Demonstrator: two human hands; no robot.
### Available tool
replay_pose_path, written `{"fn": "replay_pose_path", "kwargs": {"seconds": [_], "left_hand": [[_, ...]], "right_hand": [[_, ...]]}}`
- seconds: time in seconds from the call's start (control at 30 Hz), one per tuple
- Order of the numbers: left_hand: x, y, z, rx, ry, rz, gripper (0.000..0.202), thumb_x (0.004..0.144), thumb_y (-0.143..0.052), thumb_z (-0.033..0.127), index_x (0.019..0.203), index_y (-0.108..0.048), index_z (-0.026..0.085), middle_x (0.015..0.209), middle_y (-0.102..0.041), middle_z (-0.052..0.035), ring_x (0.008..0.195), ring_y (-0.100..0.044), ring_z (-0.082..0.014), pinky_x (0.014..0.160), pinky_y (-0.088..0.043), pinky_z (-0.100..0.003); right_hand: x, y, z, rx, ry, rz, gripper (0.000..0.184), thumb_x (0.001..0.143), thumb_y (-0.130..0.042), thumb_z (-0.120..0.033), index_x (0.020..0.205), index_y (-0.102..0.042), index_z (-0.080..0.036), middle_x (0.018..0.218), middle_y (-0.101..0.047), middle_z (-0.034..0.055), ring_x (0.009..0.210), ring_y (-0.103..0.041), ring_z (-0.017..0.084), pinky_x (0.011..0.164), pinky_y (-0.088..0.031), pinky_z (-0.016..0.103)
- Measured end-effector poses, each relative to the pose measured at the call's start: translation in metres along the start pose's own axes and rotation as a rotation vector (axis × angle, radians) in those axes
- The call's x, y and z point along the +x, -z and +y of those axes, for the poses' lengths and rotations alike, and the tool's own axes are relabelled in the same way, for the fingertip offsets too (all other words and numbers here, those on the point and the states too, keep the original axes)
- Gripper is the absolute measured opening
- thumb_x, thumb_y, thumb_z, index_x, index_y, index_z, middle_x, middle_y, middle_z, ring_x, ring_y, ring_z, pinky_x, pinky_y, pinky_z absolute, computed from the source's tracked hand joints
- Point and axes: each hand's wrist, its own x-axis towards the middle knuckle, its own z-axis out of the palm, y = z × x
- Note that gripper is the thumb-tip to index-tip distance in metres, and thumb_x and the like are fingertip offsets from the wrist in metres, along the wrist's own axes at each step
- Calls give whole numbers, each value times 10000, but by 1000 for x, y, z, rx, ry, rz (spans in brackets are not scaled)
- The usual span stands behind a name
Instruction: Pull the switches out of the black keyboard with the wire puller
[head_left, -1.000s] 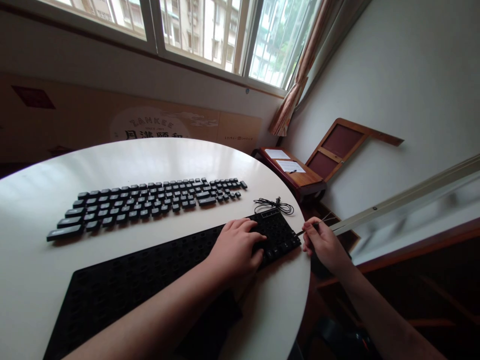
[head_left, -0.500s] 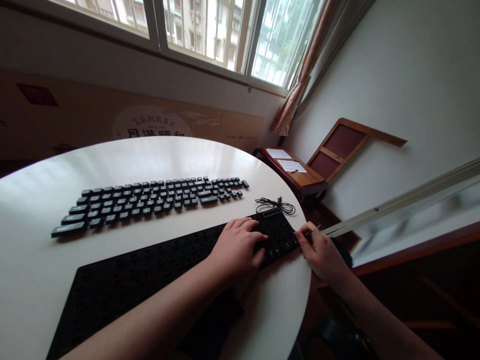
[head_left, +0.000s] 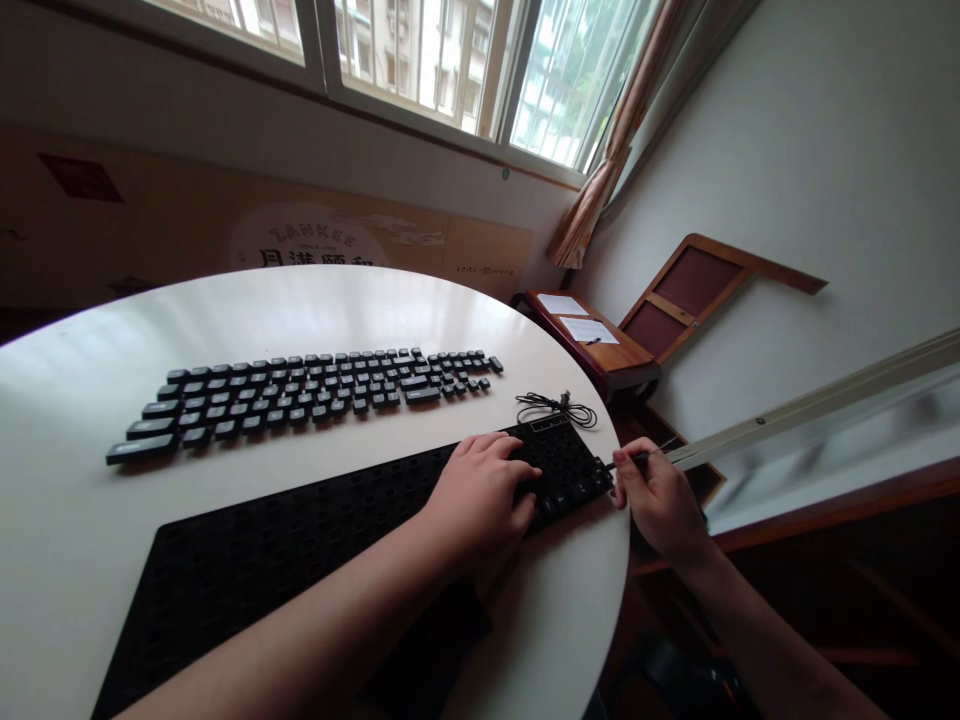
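Note:
A black keyboard lies slantwise on the white round table, most of its keycaps off and the bare sockets showing. Across its right part rests my left hand, palm down with the fingers apart. My right hand is closed in a pinch at the keyboard's right end, around a thin dark tool. One end of the tool reaches the keys at that edge; its exact kind is too small to tell. A few keycaps still sit along the near right edge.
Rows of loose black keycaps lie behind the keyboard, set out in keyboard order. A coiled black cable lies at the keyboard's back right corner. Beyond the table's edge stands a wooden chair with papers and a pen on it.
My right hand has shifted slightly right, away from the keyboard's edge, with the thin tool still in it. My left hand stays on the keyboard. The view has moved a little.

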Motion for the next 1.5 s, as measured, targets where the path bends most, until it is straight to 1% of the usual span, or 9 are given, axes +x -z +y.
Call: {"fn": "replay_pose_path", "kwargs": {"seconds": [0.2,0.37,0.5,0.67,0.77,0.97,1.1,1.2,1.5], "left_hand": [[1,0,0,-17,-2,-9,331,828,-634,306,1127,-770,264,1356,-632,-104,1333,-505,-323,1142,-359,-509],[-1,7,3,-48,-10,-16,321,868,-640,383,1123,-761,230,1370,-619,-139,1331,-503,-350,1144,-340,-552],[-4,18,11,-246,-63,65,421,891,-634,408,1247,-667,185,1315,-642,-141,1220,-583,-296,1074,-440,-451],[-3,23,15,-520,-91,61,272,900,-619,307,1143,-669,195,963,-724,-51,796,-653,-166,753,-528,-281],[-2,19,12,-575,-72,44,109,890,-616,254,936,-687,186,895,-723,-32,760,-641,-150,713,-506,-255],[0,17,7,-740,101,37,164,908,-569,314,944,-646,174,793,-670,-19,609,-602,-133,599,-495,-250],[3,17,3,-792,176,103,211,899,-565,364,935,-639,169,806,-657,-20,576,-588,-132,578,-497,-264],[3,16,2,-810,164,116,209,885,-569,360,934,-651,175,830,-670,-26,590,-592,-134,592,-509,-268],[7,16,-4,-964,173,194,222,857,-585,377,911,-633,168,818,-649,-32,627,-586,-147,589,-524,-278]], "right_hand": [[19,34,-11,343,96,294,287,983,-540,-484,909,-467,-216,502,-463,-93,440,-541,113,576,-540,272],[7,39,-31,373,134,-58,219,989,-549,-403,902,-507,-207,535,-518,-59,501,-582,123,595,-546,275],[-16,20,-44,341,193,-237,164,985,-551,-340,904,-548,-197,610,-602,-19,557,-609,129,572,-506,248],[-25,12,-65,239,335,-250,151,958,-573,-307,860,-595,-195,666,-627,-9,596,-590,120,600,-464,241],[-25,14,-73,217,348,-278,214,969,-542,-336,825,-600,-189,689,-629,3,631,-588,128,610,-450,241],[-25,22,-72,67,345,-98,415,1035,-367,-342,664,-471,-188,561,-422,-14,519,-415,113,524,-319,257],[-10,22,-76,-130,498,-11,392,1031,-352,-323,722,-551,-189,846,-593,76,828,-554,194,763,-439,318],[7,13,-83,-109,541,-95,294,1031,-365,-293,862,-583,-191,1034,-623,105,967,-575,209,896,-464,346],[30,-7,-98,-85,451,-327,83,899,-639,-281,934,-662,-208,887,-669,11,769,-596,142,723,-453,244]]}}
